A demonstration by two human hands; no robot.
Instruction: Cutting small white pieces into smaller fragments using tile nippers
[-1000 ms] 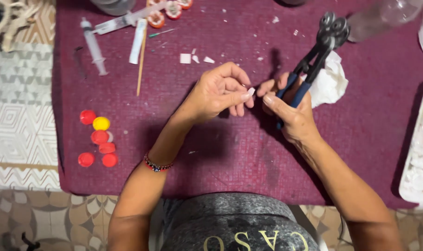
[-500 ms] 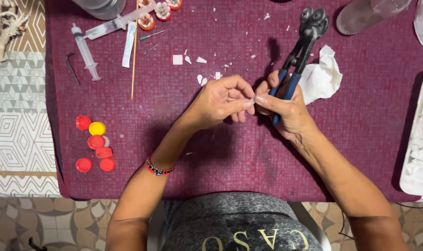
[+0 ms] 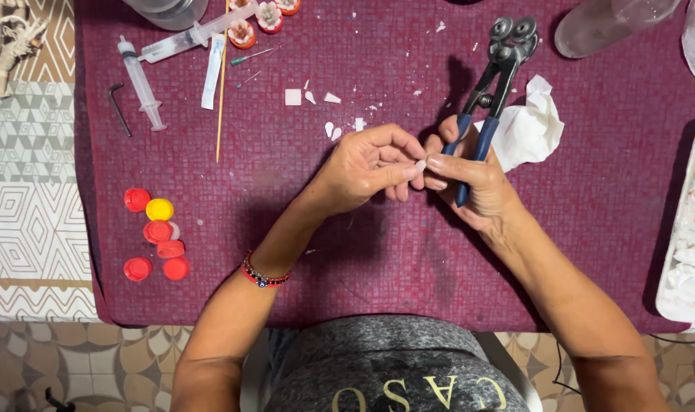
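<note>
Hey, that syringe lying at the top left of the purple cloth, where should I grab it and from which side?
Grip the syringe across the middle of its clear barrel, coming straight down from above. It lies flat, with bare cloth on both long sides, so fingers probably fit there; the hex key sits a little to its left.

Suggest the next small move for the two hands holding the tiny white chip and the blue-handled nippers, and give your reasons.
Probably the right hand should swing the nippers down to the white chip. The left hand pinches the chip at its fingertips, and the right fingertips touch it, but the wheeled tool head points away, well above it.
</note>
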